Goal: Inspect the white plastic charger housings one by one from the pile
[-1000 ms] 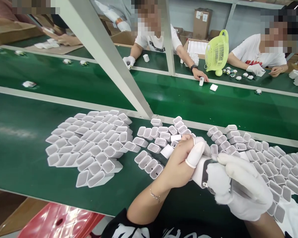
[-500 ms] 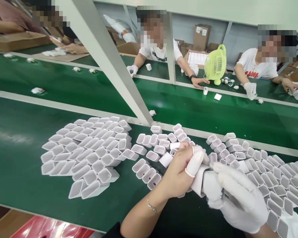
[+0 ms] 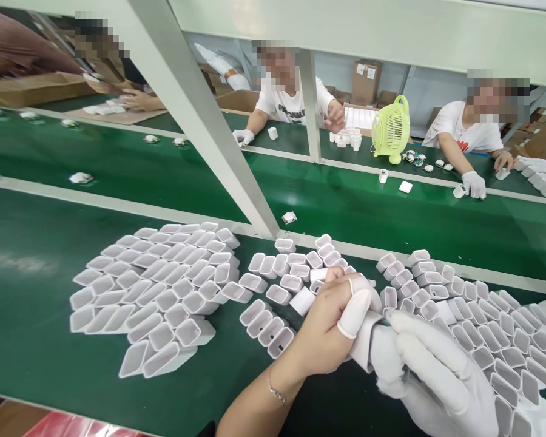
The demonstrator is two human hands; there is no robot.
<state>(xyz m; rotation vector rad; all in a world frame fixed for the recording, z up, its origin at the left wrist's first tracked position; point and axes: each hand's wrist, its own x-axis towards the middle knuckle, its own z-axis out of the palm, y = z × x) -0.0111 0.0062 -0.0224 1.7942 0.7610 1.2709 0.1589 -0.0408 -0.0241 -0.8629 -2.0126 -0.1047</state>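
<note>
The near belt (image 3: 22, 243) lies bare on its left side and along its front edge, so a hand passes freely there. Further right, three packs of open white shells bar the way: a wide left pack (image 3: 155, 291), a middle pack (image 3: 282, 285) almost touching it, and a right pack (image 3: 473, 309) running off to the right. The left hand (image 3: 323, 331), gripping a white shell (image 3: 363, 343), and the gloved right hand (image 3: 441, 376) at its end fill the gap between the middle and right packs. A slanted post (image 3: 200, 115) rises from the rail (image 3: 118, 205) behind. The belt beyond (image 3: 391, 218) is mostly open.
</note>
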